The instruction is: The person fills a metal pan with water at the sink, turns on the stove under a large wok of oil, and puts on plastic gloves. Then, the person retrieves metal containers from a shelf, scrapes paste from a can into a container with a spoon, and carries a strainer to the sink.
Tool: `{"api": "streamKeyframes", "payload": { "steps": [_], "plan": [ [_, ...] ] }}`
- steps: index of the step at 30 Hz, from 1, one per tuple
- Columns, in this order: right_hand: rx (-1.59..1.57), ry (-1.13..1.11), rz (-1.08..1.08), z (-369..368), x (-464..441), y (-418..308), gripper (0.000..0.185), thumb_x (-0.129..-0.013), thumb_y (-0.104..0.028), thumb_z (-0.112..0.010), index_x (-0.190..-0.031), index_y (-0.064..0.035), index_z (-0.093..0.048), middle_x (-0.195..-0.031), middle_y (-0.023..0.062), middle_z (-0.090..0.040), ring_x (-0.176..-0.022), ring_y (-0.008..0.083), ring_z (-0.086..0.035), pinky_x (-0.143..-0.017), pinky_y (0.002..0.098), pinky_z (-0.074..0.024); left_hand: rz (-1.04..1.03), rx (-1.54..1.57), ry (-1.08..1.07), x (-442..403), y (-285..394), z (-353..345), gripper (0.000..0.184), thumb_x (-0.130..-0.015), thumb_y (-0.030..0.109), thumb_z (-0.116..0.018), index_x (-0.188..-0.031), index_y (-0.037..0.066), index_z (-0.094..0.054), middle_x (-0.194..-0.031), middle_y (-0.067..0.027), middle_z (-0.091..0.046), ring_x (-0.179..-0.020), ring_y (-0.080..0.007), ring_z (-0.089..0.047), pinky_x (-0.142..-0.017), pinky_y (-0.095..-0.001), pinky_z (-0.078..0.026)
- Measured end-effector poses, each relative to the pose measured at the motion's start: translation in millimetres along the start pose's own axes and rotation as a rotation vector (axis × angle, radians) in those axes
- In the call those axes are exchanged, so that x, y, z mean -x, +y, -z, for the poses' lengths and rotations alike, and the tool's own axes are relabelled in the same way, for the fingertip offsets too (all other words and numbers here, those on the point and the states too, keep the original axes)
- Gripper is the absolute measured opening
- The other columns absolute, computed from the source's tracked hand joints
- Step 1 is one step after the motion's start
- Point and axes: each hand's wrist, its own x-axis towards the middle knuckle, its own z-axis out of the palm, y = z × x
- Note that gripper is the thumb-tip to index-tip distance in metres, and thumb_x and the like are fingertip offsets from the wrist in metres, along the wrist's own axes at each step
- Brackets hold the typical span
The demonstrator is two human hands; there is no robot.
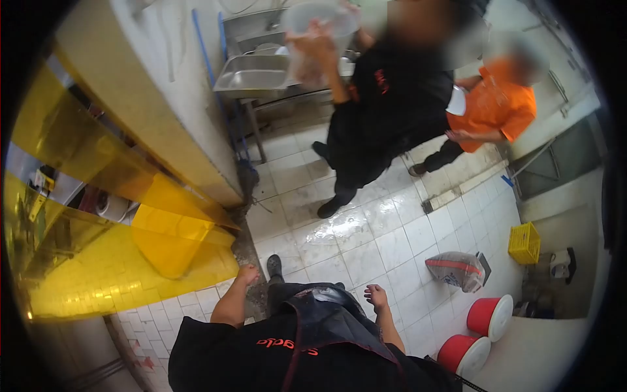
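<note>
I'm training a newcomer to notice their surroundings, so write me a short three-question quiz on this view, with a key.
1. Which of the wearer's hands is nearer the yellow plastic strips?
2. How many red-and-white tubs are in view?
3. True or false: the co-worker in black is empty-handed.

Key:
1. The left hand; the right hand is farther from them.
2. Two.
3. False: a translucent container is held up.
</note>
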Motion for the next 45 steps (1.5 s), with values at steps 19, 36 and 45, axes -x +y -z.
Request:
{"api": "streamKeyframes", "payload": {
  "steps": [19,36,45],
  "plan": [
    [-0.27,0.075,-0.318,219.0,-7.3,154.0,0.027,-0.084,-0.021,-0.045,-0.105,-0.0062,-0.056,-0.083,0.0075,-0.06,-0.066,0.0162,-0.056,-0.052,0.0263,-0.043,0.03,-0.67,-0.192,107.2,61.6,-275.8,0.03,-0.082,0.026,-0.049,-0.085,0.001,-0.066,-0.077,-0.0106,-0.065,-0.063,-0.0188,-0.063,-0.058,-0.0308,-0.049],
    [-0.45,0.336,-0.229,398.2,-146.9,-27.1,0.034,-0.084,-0.027,-0.048,-0.111,-0.0073,-0.053,-0.095,0.0105,-0.059,-0.075,0.0205,-0.057,-0.059,0.0291,-0.0449,-0.665,-0.824,-0.246,-84.4,392.4,-426.0,0.03,-0.073,0.03,-0.055,-0.081,0.004,-0.066,-0.087,-0.02,-0.064,-0.082,-0.034,-0.062,-0.07,-0.0396,-0.049],
    [0.452,-0.146,0.512,271.3,-393.4,-352.3,0.032,-0.085,-0.029,-0.048,-0.091,-0.0006,-0.063,-0.071,0.0072,-0.062,-0.067,0.0152,-0.058,-0.062,0.0293,-0.0463,-0.557,0.179,0.04,-62.4,511.9,-343.6,0.018,-0.087,0.016,-0.054,-0.093,0.001,-0.06,-0.081,-0.0083,-0.063,-0.072,-0.0149,-0.059,-0.067,-0.0288,-0.049]
  ]
}}
